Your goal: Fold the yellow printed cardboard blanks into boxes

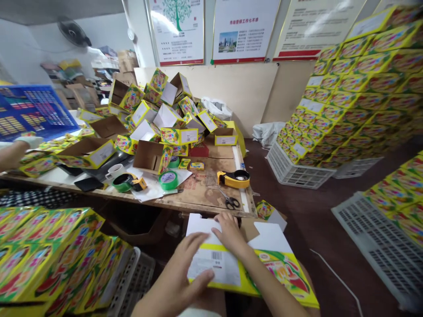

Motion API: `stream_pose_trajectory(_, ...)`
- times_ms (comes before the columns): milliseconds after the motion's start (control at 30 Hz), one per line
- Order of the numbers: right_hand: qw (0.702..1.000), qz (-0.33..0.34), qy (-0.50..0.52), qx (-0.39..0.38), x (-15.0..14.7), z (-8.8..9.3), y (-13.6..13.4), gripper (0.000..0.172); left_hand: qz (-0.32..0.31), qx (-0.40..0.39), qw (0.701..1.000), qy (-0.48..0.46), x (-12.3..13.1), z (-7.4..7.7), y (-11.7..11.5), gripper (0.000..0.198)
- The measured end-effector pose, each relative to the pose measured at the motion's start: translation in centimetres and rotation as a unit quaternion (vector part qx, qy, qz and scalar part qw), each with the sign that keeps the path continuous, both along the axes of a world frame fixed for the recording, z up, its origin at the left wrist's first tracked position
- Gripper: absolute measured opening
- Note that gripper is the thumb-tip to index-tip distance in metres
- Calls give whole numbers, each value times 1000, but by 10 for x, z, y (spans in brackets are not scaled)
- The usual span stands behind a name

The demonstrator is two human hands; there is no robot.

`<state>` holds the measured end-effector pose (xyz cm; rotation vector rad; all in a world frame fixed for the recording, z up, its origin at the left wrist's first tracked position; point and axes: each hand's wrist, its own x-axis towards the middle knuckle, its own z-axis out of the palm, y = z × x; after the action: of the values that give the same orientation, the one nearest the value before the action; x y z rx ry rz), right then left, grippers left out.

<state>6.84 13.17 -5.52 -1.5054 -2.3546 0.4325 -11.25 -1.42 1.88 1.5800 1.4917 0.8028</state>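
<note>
A printed yellow and green carton (284, 275) with white flaps lies in front of me, its barcode panel facing up and its flaps opened out at the far side. My left hand (187, 268) is at the carton's left end, thumb and fingers spread apart with nothing between them. Across the carton reaches my right arm, and my right hand (229, 231) lies over the white flap with its fingers stretched out on it. The underside of the carton is hidden.
Beyond stands a worktable (198, 193) with scissors (229, 200), a yellow tape dispenser (234, 178), green tape (168, 180), a mug (115, 171) and heaped open cartons (152, 156). Packed cartons (42, 255) stand at left and in stacks (357, 97) at right. Another person's arm (15, 154) shows at far left.
</note>
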Motion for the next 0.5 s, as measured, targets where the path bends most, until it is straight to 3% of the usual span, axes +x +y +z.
stream_pose_trajectory(133, 1000, 11, 1, 4, 1, 0, 0, 12, -16, 20, 977, 210, 6, -87, 12, 91)
stream_pose_trajectory(200, 1000, 14, 3, 7, 2, 0, 0, 14, -27, 42, 968, 244, 5, -114, 6, 83)
stream_pose_trajectory(267, 1000, 13, 5, 12, 1, 1, -1, 15, -22, 62, 959, 277, 5, -126, 2, 78)
stream_pose_trajectory(400, 999, -2, 7, 32, -1, 9, -6, 8, 5, 36, 947, 318, 8, -131, 6, 82)
stream_pose_trajectory(500, 998, -10, 19, 61, -1, 19, -12, 10, 4, 21, 955, 297, 10, -135, 7, 81)
